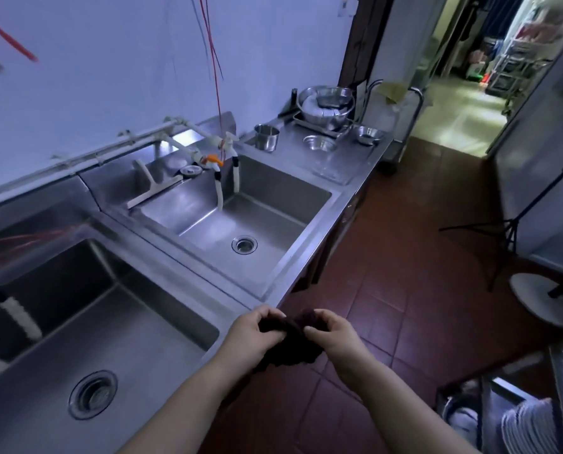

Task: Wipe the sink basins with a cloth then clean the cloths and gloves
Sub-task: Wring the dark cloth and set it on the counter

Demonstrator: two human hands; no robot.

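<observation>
Both hands, left [250, 334] and right [334, 332], pinching dark cloth [293, 342] beside near basin [116, 326]. Advised: unbunch fully, then wipe toward drain [93, 394].

Dark bunched cloth [293, 342] held off the floor beside near sink basin [136, 326], far basin [241, 217] bare steel
</observation>
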